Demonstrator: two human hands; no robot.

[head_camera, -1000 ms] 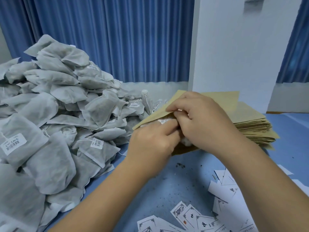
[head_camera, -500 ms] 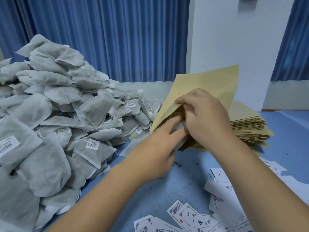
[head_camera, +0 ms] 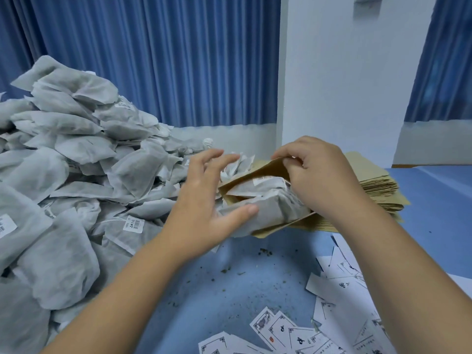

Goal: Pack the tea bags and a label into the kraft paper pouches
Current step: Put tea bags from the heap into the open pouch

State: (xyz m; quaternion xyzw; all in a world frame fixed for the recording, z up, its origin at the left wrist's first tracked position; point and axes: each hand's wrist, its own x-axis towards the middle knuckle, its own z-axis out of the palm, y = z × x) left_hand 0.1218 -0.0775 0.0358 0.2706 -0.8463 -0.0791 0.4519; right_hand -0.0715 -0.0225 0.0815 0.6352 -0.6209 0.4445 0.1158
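Observation:
A kraft paper pouch [head_camera: 258,172] lies on its side at the table's centre, mouth facing left, with grey tea bags [head_camera: 270,203] stuffed inside and sticking out. My right hand [head_camera: 314,180] pinches the pouch's upper lip and holds the mouth wide. My left hand [head_camera: 204,203] is spread at the opening, thumb pressing the lowest tea bag, fingers straight near the upper ones. A big heap of grey tea bags [head_camera: 76,175] fills the left side. White printed labels [head_camera: 339,315] lie scattered at the lower right.
A stack of flat kraft pouches [head_camera: 378,185] sits behind my right hand on the blue table [head_camera: 229,297], which carries tea crumbs. A white pillar and blue curtains stand behind.
The pouch dropped from raised and tilted to lying flat with its mouth opened wide. My left hand drew back out of the mouth and spread, and the tea bags inside came into view.

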